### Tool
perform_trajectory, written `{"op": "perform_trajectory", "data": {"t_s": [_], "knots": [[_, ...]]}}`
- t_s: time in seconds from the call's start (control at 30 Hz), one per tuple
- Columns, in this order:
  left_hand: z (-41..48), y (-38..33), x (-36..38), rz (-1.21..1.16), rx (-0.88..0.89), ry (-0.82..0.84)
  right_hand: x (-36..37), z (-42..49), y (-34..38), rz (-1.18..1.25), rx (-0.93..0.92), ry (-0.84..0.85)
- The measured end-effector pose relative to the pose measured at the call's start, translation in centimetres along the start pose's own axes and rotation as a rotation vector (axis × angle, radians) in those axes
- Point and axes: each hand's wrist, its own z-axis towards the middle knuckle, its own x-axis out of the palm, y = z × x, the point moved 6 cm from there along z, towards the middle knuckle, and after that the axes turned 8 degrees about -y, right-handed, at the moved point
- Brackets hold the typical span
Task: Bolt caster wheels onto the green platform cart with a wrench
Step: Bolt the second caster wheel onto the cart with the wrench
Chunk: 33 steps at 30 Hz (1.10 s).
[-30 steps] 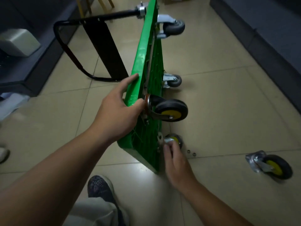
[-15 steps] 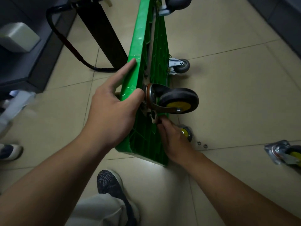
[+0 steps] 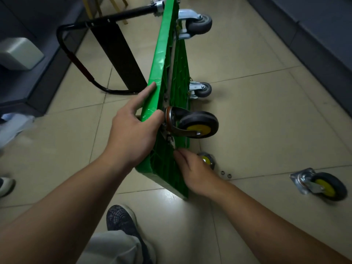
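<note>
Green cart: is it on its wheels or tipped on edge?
Tipped on edge: the green cart stands on its side, its mounted caster sticking out sideways.

We see a floor (image 3: 266, 130) made of big pale tiles with thin lines between them. A dark shoe (image 3: 121, 221) with a net pattern stands on it near the bottom, and a grey trouser leg (image 3: 114, 248) comes down to it. At the left edge we see part of another shoe (image 3: 5, 185), white and dark. Above it lies something pale and blurry (image 3: 13, 128); we cannot tell what it is. A grey box (image 3: 19, 53) sits on a dark low step (image 3: 43, 73) on the left. Yellow wooden legs (image 3: 122, 1) show at the top. A dark low wall (image 3: 323, 35) runs along the right side.
</note>
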Motion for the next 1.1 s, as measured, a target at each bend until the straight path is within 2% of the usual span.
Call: {"op": "perform_trajectory", "data": {"t_s": [0.07,0.17,0.23,0.37,0.43,0.53,0.6,0.83,1.1], "knots": [[-0.1,-0.2,0.0,0.014,-0.003,-0.009,0.3,-0.9,1.0,0.093,0.143,0.059],[-0.4,-0.6,0.1,0.015,-0.011,-0.016,0.8,-1.8,3.5,0.419,0.45,0.193],[-0.5,-0.6,0.0,0.01,-0.017,-0.025,0.6,-1.7,5.0,0.614,0.608,0.216],[-0.7,-0.8,0.1,0.003,-0.019,-0.008,0.9,-2.6,5.5,0.713,0.653,0.198],[-0.7,-0.8,0.0,-0.001,-0.009,0.0,1.4,-3.8,3.6,0.614,0.566,0.1],[-0.3,-0.4,0.2,-0.009,0.001,0.016,0.3,-5.2,-1.2,0.039,0.227,-0.058],[-0.2,-0.3,0.2,-0.014,0.004,0.012,-0.7,-5.4,-3.9,-0.124,0.117,-0.087],[0.0,-0.1,0.0,-0.022,0.015,0.002,-1.5,-0.7,-3.3,-0.143,-0.206,-0.255],[0.0,-0.2,0.1,-0.045,0.02,-0.008,0.2,2.7,-3.3,-0.103,-0.313,-0.17]]}}
